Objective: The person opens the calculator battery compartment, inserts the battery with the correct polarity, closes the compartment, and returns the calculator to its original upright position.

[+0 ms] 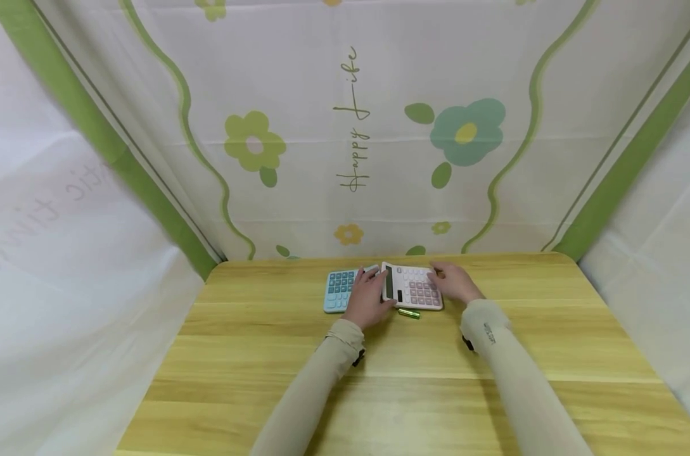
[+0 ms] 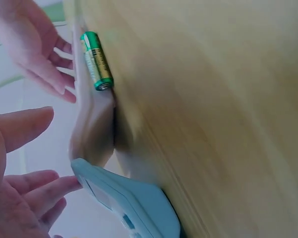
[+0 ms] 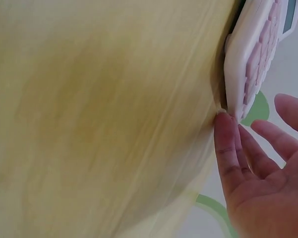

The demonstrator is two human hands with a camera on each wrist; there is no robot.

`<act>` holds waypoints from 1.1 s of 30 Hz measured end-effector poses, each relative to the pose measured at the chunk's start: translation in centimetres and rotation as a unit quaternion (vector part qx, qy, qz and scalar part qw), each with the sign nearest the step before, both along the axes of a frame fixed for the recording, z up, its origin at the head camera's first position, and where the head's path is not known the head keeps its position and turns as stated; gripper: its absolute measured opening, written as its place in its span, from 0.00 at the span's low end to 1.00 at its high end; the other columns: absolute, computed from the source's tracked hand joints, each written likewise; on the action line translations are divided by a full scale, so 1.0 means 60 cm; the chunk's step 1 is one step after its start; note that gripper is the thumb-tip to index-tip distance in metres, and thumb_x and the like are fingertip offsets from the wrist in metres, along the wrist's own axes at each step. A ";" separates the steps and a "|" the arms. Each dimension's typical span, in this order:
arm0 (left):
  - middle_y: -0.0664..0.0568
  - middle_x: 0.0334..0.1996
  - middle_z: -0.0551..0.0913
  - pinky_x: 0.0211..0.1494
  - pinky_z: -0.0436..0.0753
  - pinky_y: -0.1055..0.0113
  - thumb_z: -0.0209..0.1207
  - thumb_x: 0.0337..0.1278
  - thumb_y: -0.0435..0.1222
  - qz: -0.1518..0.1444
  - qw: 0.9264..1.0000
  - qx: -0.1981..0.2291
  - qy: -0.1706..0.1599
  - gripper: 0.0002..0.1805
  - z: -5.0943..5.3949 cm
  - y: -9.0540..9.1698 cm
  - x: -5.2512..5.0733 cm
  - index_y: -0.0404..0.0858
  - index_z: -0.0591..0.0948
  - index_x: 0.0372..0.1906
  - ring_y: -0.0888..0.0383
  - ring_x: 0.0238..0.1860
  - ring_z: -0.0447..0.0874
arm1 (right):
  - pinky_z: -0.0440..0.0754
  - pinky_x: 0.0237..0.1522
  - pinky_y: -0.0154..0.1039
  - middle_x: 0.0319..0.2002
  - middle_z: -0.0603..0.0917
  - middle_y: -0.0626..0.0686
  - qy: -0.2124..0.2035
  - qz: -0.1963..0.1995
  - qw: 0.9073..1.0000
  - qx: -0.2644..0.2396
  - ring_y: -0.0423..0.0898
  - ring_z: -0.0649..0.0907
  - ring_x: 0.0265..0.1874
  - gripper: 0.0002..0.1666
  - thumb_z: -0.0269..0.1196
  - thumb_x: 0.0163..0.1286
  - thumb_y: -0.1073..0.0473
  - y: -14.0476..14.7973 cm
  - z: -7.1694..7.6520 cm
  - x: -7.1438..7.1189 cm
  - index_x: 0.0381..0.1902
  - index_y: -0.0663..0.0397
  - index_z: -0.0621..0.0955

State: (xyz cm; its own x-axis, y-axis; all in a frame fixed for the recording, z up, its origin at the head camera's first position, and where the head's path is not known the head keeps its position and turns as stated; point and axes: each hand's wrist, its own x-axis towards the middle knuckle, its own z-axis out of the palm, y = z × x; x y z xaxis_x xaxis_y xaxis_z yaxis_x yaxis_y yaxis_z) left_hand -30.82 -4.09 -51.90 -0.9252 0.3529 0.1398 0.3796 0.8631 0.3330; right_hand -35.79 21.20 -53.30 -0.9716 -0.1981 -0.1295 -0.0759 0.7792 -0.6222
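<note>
On wood-grain table [image 1: 424, 405], rectangular white-pink plastic calculator [image 1: 417, 290] already beside light-blue plastic calculator [image 1: 338, 292]; left hand [image 1: 369, 301] relaxed over their join, right hand [image 1: 455, 283] loosely touching white-pink end; green cylindrical battery [image 1: 409, 313] still loose in front.

Consists of a yellowish wood-grain table [image 1: 419, 399], stretching broadly on the near side of a white-and-pink calculator [image 1: 424, 292] and only narrowly beyond it. Carries, just left of that calculator, a light-blue calculator [image 1: 339, 291], with teal keys toward the end farther from it. Also bears, close along the near side of the white-and-pink calculator, a green-and-gold battery [image 1: 409, 313], lying lengthwise.
</note>
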 end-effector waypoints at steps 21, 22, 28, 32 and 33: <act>0.47 0.73 0.74 0.84 0.55 0.52 0.64 0.70 0.51 -0.047 0.998 -0.036 -0.015 0.37 -0.002 0.046 0.015 0.42 0.69 0.77 0.49 0.76 0.67 | 0.81 0.53 0.59 0.53 0.84 0.67 0.010 0.006 0.998 0.054 0.60 0.82 0.49 0.25 0.58 0.79 0.53 0.054 0.008 0.054 0.62 0.67 0.80; 0.47 0.73 0.74 0.83 0.56 0.52 0.64 0.70 0.50 -0.046 0.998 -0.039 -0.016 0.37 -0.001 0.047 0.017 0.42 0.69 0.77 0.49 0.76 0.67 | 0.82 0.51 0.57 0.51 0.85 0.66 0.007 0.009 0.998 0.055 0.58 0.83 0.47 0.23 0.59 0.79 0.53 0.053 0.008 0.058 0.60 0.66 0.82; 0.46 0.76 0.71 0.82 0.60 0.52 0.65 0.69 0.49 -0.052 0.997 -0.024 -0.044 0.38 0.003 0.045 0.028 0.44 0.67 0.79 0.47 0.76 0.68 | 0.79 0.35 0.42 0.36 0.85 0.54 -0.011 0.025 0.998 0.064 0.47 0.80 0.31 0.16 0.59 0.79 0.53 0.045 0.011 0.089 0.49 0.61 0.85; 0.49 0.79 0.66 0.82 0.61 0.54 0.65 0.69 0.51 -0.072 0.995 -0.007 -0.065 0.42 0.001 0.046 0.032 0.46 0.62 0.81 0.49 0.78 0.65 | 0.76 0.28 0.40 0.27 0.82 0.51 -0.016 0.030 0.998 0.057 0.45 0.79 0.23 0.14 0.59 0.79 0.55 0.045 0.017 0.112 0.48 0.60 0.85; 0.50 0.79 0.65 0.81 0.61 0.55 0.65 0.68 0.51 -0.077 0.995 -0.006 -0.070 0.43 0.000 0.045 0.033 0.47 0.61 0.82 0.50 0.79 0.64 | 0.76 0.26 0.40 0.25 0.82 0.51 -0.019 0.033 0.998 0.050 0.45 0.79 0.21 0.14 0.59 0.79 0.55 0.044 0.019 0.119 0.48 0.60 0.85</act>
State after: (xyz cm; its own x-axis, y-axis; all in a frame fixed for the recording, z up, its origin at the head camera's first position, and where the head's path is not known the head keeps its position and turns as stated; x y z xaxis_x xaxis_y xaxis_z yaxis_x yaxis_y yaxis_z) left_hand -28.83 -1.38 -51.87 -0.8701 0.4929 0.0086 0.4584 0.8026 0.3818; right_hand -28.65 23.85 -52.15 -0.9505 -0.2465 -0.1891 -0.1073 0.8317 -0.5448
